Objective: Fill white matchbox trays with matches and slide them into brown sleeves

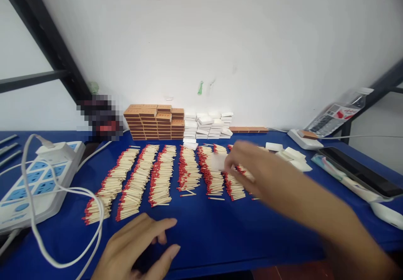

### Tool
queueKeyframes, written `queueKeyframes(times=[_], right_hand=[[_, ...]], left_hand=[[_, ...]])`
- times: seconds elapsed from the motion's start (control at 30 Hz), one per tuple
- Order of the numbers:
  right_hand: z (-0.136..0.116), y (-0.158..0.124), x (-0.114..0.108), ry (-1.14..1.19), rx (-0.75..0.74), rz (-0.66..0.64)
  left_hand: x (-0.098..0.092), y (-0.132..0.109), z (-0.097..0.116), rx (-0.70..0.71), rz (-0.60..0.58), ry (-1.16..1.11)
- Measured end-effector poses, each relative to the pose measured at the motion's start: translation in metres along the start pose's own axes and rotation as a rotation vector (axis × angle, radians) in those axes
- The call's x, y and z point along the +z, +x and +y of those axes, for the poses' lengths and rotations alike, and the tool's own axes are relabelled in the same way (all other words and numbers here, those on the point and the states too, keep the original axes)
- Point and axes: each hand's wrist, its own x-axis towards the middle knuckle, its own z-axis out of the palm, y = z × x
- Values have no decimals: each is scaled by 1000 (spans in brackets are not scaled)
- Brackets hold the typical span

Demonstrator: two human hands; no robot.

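Observation:
Several long rows of red-tipped matches (162,179) lie side by side on the blue table (201,238). Over the right-hand rows, my right hand (248,162) pinches a small white tray (218,161), blurred by motion. My left hand (138,246) hovers near the front edge, thumb and index finger apart, holding nothing. Behind the rows stand stacked brown matchboxes (151,124) on the left and stacked white trays (209,126) beside them. More white pieces (294,156) lie loose to the right of my right hand.
A power strip (40,179) with a looping white cable (99,225) occupies the left side. On the right are a black phone-like object (359,171), a plastic packet (343,179), a white spoon-like item (388,215) and a leaning bottle (341,112). The wall bounds the back.

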Motion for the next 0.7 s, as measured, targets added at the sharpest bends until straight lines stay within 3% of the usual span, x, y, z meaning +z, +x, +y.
queueKeyframes(times=[0.13,0.23,0.33,0.43,0.53,0.7], right_hand=[[-90,-26,48,-101,-250,-109],[-118,-30,69,-90,-282,-118],[-116,-27,67,55,-208,-94],[-96,-21,64,255,-5,-18],[-77,-13,71,261,159,44],[-71,-5,86,223,198,-3]], left_hand=[[3,-6,0,-55,13,133],[6,-9,-4,-84,-35,151],[8,-8,-7,-108,-66,111],[8,-4,-9,-131,-110,50],[6,-3,-9,-151,-117,7],[0,-8,-9,-163,-132,-14]])
